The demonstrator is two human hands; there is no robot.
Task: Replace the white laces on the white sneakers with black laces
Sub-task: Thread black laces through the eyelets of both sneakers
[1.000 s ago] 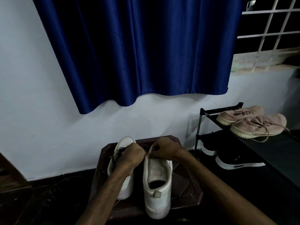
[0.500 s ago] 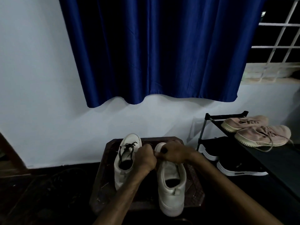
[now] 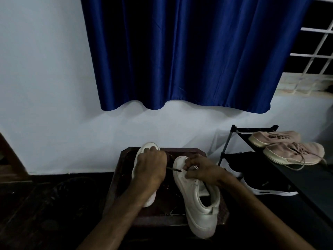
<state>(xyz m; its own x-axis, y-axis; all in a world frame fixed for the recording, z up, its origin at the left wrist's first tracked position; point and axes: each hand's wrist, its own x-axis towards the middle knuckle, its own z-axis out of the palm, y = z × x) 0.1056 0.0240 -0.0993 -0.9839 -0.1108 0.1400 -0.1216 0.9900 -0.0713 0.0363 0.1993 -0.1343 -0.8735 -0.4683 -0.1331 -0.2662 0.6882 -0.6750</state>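
Two white sneakers stand on a dark wooden stool [image 3: 124, 156], toes toward the wall. The right sneaker [image 3: 200, 201] lies heel toward me, slightly angled. My right hand [image 3: 201, 169] grips its front upper near the eyelets. My left hand [image 3: 151, 165] rests over the left sneaker [image 3: 146, 147] and hides most of it. It pinches a thin black lace [image 3: 173, 169] whose tip points at the right sneaker's eyelets. Whether the left sneaker carries a lace is hidden now.
A black shoe rack [image 3: 234, 130] stands at the right with two pink sneakers [image 3: 288, 150] on top and black shoes [image 3: 252, 181] below. A blue curtain [image 3: 180, 51] hangs on the white wall. The floor around the stool is dark.
The view has dropped and shifted left. My left hand has moved over the left sneaker, covering its black lace, and now holds a lace end out toward the right sneaker.
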